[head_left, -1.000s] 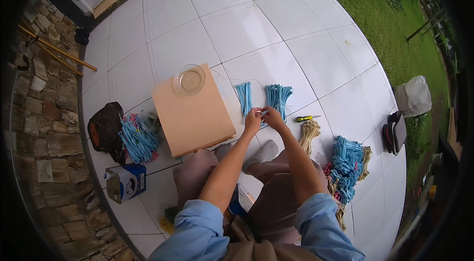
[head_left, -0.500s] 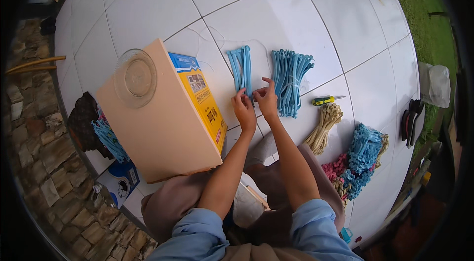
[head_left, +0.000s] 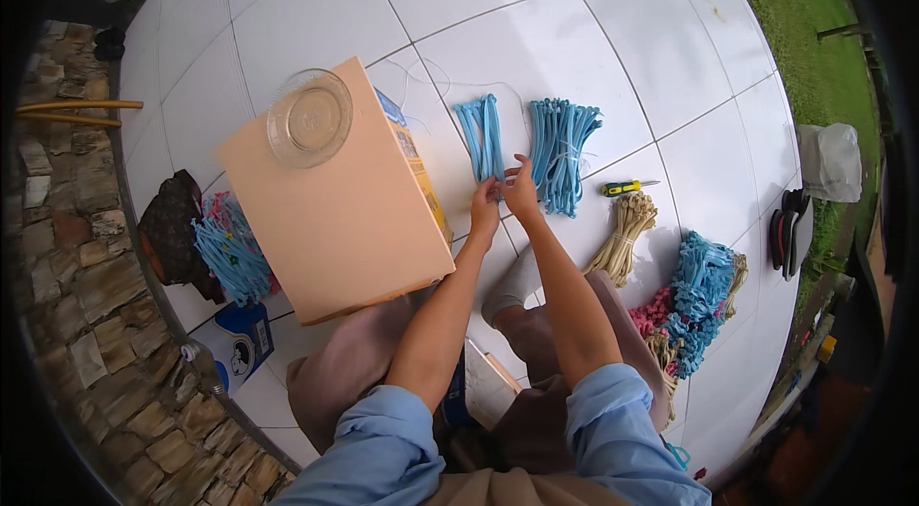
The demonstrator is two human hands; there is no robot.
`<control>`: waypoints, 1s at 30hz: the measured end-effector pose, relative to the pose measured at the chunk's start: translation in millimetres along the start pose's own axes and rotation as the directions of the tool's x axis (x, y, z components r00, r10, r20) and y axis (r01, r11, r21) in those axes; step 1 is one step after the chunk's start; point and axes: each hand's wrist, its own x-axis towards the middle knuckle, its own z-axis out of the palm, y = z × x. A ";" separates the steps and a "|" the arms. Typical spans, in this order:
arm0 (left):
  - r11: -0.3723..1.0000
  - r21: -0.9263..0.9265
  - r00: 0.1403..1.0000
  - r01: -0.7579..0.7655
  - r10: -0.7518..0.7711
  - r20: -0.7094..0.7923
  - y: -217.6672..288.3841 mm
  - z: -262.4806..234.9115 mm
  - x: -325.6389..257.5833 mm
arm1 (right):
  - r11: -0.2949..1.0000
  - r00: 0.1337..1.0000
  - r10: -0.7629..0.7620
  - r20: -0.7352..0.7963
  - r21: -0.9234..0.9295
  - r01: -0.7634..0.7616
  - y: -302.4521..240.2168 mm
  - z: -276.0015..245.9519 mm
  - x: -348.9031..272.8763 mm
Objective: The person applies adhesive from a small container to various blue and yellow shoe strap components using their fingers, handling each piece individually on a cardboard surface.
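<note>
A small bunch of light blue cords (head_left: 482,134) lies on the white tiles, its strands running away from me. At its near end my left hand (head_left: 485,207) is closed, fingertips pinching the cord ends. My right hand (head_left: 521,194) meets it from the right, thumb and fingers drawn together at the same ends, index finger raised a little. The exact grip between the fingertips is too small to make out. Just right of my hands lies a thicker bundle of blue cords (head_left: 563,157), tied round its middle. A thin white string (head_left: 436,83) trails beyond the small bunch.
A peach-topped box (head_left: 335,209) stands at left with a clear dish (head_left: 310,118) on it. To the right lie a screwdriver (head_left: 622,188), a beige cord bundle (head_left: 624,236) and a blue knotted pile (head_left: 703,281). More blue cords (head_left: 233,257) sit left of the box.
The view has shifted, so the box and dish appear farther right. Both hands stay at the near end of the small blue bunch, with my right fingers now closer to my left.
</note>
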 end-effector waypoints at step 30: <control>0.419 0.232 0.475 -0.878 0.820 0.318 256.9 14.4 -132.4 | 0.601 0.806 -0.544 -0.232 0.562 0.568 -309.7 -242.3 -197.3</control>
